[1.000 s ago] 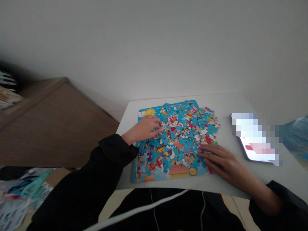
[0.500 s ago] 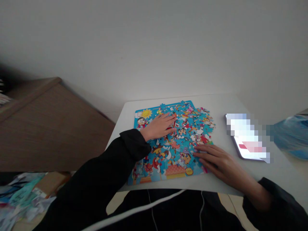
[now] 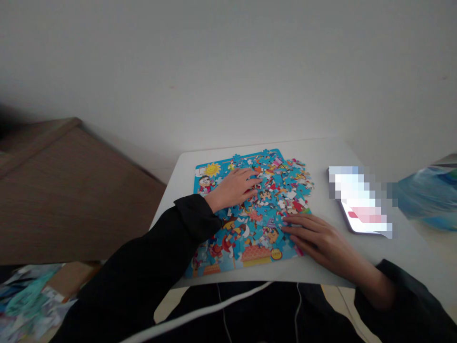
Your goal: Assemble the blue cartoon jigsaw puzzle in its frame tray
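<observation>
A colourful cartoon jigsaw puzzle (image 3: 257,255) lies on a small white table, its left and bottom parts showing the printed picture. Many loose jigsaw pieces (image 3: 285,193) are heaped over its middle and spill past its right edge. Across the upper middle of the puzzle rests my left hand (image 3: 235,186), palm down, fingers spread over the pieces. My right hand (image 3: 317,238) lies at the puzzle's lower right edge, fingers stretched out, their tips touching the pieces there. Neither hand grips anything that I can see.
A phone (image 3: 350,224) with a lit, pixelated screen lies on the table (image 3: 321,152) to the right. Beyond it is a blue plastic bag (image 3: 432,200). A brown wooden cabinet (image 3: 71,200) stands at left, with bags and a cardboard box (image 3: 71,278) below. A white cable (image 3: 200,312) crosses in front.
The whole view has shifted slightly, so everything sits a little further left. The fingers of my left hand have bent and spread a bit over the pieces; my right hand stays in place.
</observation>
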The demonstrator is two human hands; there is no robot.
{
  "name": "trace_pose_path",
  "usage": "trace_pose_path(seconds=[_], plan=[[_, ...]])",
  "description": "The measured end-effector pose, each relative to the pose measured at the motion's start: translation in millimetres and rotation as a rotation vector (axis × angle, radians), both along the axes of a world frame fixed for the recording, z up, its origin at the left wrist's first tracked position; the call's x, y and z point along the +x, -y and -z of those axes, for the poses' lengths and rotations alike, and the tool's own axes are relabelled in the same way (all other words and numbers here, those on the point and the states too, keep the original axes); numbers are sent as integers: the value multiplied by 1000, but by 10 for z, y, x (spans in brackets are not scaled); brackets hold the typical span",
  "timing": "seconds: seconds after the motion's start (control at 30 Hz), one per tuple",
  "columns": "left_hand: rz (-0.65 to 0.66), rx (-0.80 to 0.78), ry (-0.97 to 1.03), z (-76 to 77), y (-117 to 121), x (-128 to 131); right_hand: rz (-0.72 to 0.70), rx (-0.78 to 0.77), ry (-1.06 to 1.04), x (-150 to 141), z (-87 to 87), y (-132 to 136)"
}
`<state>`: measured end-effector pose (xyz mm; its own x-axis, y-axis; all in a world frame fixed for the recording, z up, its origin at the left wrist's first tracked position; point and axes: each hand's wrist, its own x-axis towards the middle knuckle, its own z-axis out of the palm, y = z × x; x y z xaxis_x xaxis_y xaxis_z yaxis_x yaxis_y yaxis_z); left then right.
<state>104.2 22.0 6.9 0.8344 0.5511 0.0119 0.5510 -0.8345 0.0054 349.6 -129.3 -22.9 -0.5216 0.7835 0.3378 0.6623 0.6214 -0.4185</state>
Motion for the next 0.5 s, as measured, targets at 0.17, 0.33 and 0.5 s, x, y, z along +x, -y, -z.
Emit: trace_pose_path(seconds=[0.17,0.33,0.5], plan=[[32,-47,-48,-8,126,85,-19,-2,27,6,0,-6],[20,-35,-20,-42,126,-43,-22,-16,21,4,-6,0],[12,-18,-8,-119,76,-21,-12,-24,17,-7,-9,3]])
